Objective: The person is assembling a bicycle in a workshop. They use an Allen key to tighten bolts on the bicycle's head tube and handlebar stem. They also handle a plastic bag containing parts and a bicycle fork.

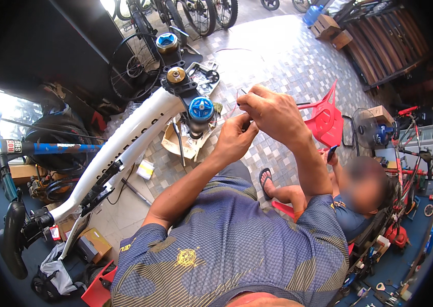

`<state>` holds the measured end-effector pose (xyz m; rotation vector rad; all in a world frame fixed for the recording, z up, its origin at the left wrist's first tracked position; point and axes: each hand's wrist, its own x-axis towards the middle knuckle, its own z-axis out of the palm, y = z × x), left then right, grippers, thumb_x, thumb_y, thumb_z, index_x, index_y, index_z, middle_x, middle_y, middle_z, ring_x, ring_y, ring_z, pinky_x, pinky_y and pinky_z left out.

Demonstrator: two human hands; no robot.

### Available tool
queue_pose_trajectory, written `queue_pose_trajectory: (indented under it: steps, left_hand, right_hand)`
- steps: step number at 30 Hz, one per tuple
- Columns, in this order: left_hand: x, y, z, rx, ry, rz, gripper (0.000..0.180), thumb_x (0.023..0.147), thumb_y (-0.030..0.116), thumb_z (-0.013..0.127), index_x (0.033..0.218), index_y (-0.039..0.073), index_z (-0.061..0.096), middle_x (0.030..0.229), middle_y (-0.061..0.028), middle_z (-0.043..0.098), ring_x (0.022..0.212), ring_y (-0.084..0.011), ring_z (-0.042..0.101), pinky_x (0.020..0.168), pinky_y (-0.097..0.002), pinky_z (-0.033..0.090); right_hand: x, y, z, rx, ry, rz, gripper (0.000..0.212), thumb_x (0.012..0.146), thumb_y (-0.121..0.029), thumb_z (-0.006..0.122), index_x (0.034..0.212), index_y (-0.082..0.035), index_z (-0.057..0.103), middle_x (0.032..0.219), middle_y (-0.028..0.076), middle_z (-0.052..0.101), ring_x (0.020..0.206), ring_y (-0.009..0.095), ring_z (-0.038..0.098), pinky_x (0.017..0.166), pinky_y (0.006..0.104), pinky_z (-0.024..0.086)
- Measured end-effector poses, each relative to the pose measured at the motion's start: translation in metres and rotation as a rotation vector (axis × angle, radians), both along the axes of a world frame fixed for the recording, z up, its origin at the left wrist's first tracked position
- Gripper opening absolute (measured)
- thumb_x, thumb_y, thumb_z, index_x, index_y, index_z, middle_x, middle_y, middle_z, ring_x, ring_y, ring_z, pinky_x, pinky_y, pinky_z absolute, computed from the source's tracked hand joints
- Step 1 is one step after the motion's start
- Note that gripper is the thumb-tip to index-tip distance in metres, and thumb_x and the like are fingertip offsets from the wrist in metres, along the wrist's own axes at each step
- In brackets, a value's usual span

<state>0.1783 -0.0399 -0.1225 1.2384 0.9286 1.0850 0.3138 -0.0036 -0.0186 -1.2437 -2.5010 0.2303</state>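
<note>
In front of my chest my hands are close together, both with fingers pinched. My left hand is closed on a small dark piece, mostly hidden by the fingers. Above and to its right, my right hand is closed too, with a thin dark and silvery bit showing at its fingertips. To the left of them stands a white bicycle frame with no front wheel visible. Its fork crown carries a blue cap nearest my left hand, a gold cap and a farther blue cap.
A person sits close on my right, holding a phone. Beyond are a red plastic chair and a fan. Opened cardboard and a parts tray lie on the tiles. Tools fill the lower right; bicycles stand far off.
</note>
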Motion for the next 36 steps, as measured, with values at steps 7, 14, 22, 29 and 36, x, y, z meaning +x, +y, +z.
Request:
queue_pose_trajectory:
  steps: [7,14,22,29,36]
  left_hand:
    - [-0.012,0.003,0.007,-0.088,0.255,-0.074,0.027,0.099,0.021,0.064,0.103,-0.005,0.068,0.082,-0.0040,0.069,0.073,-0.0078,0.058,0.066,-0.0267,0.047]
    - [-0.007,0.002,0.011,-0.057,0.011,-0.045,0.021,0.100,0.020,0.063,0.104,-0.001,0.069,0.074,-0.0014,0.063,0.063,-0.0068,0.054,0.054,-0.0273,0.043]
    - [-0.021,0.021,-0.008,-0.608,-0.871,-0.261,0.019,0.104,0.022,0.055,0.106,0.004,0.060,0.089,-0.0103,0.069,0.072,-0.0169,0.064,0.066,-0.0324,0.053]
    - [-0.010,0.028,-0.004,-0.643,-0.957,-0.179,0.036,0.105,0.025,0.049,0.123,-0.005,0.059,0.121,-0.0223,0.069,0.115,-0.0320,0.067,0.100,-0.0462,0.054]
    - [-0.003,0.025,0.008,-0.579,-0.856,-0.184,0.044,0.105,0.028,0.047,0.130,-0.007,0.057,0.129,-0.0227,0.064,0.122,-0.0304,0.062,0.106,-0.0411,0.050]
  right_hand:
    - [-0.004,0.001,0.001,-0.049,0.074,-0.037,0.023,0.090,-0.026,0.071,0.110,-0.015,0.073,0.100,0.008,0.067,0.080,0.030,0.072,0.069,0.0426,0.055]
    - [-0.002,0.009,0.007,-0.031,0.177,-0.176,0.030,0.088,-0.035,0.076,0.110,-0.015,0.076,0.098,0.010,0.069,0.083,0.028,0.071,0.071,0.0421,0.055]
    - [0.025,-0.015,0.007,-0.274,1.052,-0.485,0.012,0.094,-0.014,0.072,0.102,-0.007,0.077,0.082,-0.002,0.057,0.063,0.005,0.042,0.055,0.0244,0.035]
    - [0.014,-0.061,-0.044,-0.109,0.773,-0.400,0.024,0.078,-0.007,0.084,0.100,-0.013,0.079,0.081,-0.003,0.046,0.067,0.008,0.040,0.059,0.0232,0.036]
    - [-0.003,-0.069,-0.064,-0.018,0.451,-0.355,0.027,0.079,-0.019,0.085,0.104,-0.014,0.078,0.088,0.006,0.058,0.077,0.021,0.058,0.069,0.0346,0.052]
